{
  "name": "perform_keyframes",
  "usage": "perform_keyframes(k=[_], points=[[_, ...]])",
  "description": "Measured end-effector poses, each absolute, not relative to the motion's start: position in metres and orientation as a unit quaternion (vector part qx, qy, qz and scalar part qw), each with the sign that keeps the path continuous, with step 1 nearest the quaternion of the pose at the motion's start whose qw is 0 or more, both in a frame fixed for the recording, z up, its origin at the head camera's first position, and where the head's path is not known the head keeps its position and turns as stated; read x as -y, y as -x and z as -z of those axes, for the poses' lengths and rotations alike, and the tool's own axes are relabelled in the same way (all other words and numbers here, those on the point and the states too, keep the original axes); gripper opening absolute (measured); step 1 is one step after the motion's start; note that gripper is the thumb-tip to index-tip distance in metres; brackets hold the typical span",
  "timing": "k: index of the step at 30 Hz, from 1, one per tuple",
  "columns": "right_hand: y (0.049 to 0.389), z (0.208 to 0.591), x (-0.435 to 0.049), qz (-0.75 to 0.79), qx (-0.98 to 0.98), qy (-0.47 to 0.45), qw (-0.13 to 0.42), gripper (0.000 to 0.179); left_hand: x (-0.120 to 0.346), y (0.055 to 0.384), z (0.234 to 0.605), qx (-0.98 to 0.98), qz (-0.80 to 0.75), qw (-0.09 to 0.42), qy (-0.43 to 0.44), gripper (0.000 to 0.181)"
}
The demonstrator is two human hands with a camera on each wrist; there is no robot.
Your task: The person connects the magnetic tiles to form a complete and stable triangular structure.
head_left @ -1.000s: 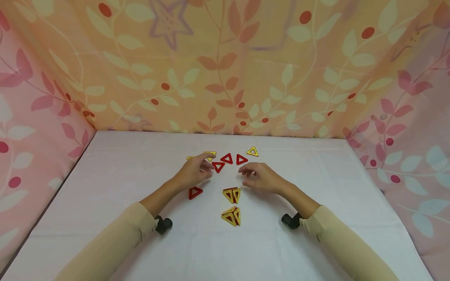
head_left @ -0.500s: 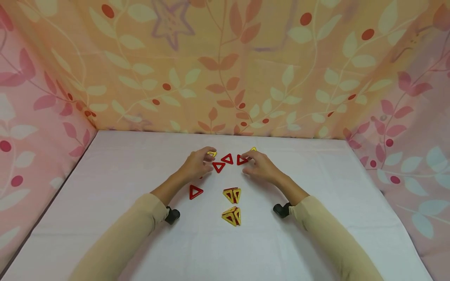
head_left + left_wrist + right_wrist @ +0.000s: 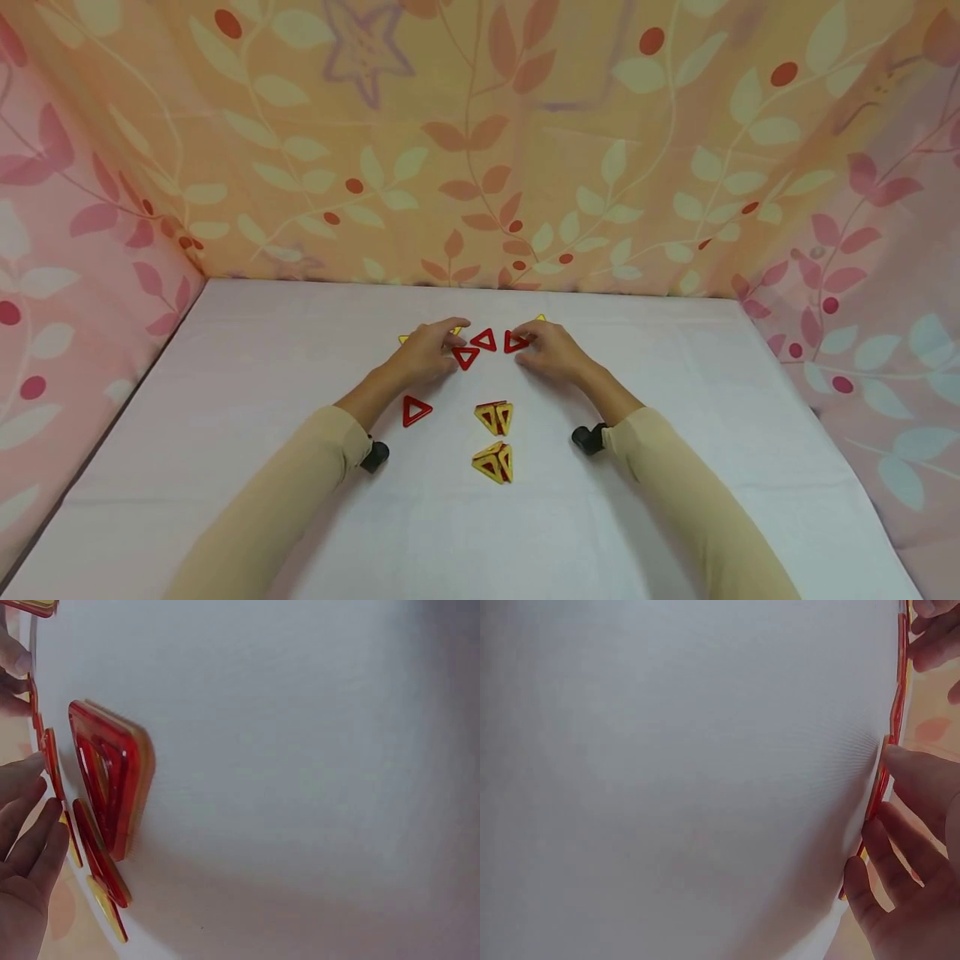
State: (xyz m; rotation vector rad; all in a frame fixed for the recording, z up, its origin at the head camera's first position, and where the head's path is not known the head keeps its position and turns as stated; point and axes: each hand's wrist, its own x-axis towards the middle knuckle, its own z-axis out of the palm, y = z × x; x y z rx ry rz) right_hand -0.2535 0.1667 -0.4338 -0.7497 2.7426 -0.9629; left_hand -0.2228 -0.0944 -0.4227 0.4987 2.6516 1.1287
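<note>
Flat triangular frame tiles, red and yellow, lie on the white cloth. My left hand (image 3: 425, 353) has its thumb and loosely bent fingers spread around the edge of a red triangle tile (image 3: 466, 358); in the left wrist view its fingertips come right up to this tile (image 3: 52, 761). My right hand (image 3: 552, 350) pinches another red triangle tile (image 3: 512, 342) between thumb and fingers; the right wrist view has that tile (image 3: 880, 780) edge-on between them. Between the hands lies a third red tile (image 3: 486, 340). Yellow tiles behind both hands are partly hidden.
Nearer the body, two small built shapes of yellow and red triangles, an upper one (image 3: 494, 417) and a lower one (image 3: 493, 462), stand in line. A loose red tile (image 3: 416, 411) lies by the left forearm. A patterned curtain (image 3: 480, 167) encloses the table's back and sides.
My right hand has moved forward and slightly left onto the red triangle tile. The left hand has shifted right toward its red tile, its fingers reaching farther out. The two built shapes have stayed put.
</note>
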Motion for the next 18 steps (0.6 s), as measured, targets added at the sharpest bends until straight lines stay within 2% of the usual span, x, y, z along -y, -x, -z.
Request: perform_keyframes(k=[8,18], points=[[0.2530,0.4347,-0.1624,0.308,-0.919,0.238,0.066,0.018,0.0931,0.2245,0.4277,-0.908,-0.365,0.105,-0.177,0.065],[0.2465,0.4368,-0.1622,0.304,-0.917,0.249,0.065,0.010,0.0928,0.2236,0.4292,-0.910,-0.363,0.097,-0.176,0.065]])
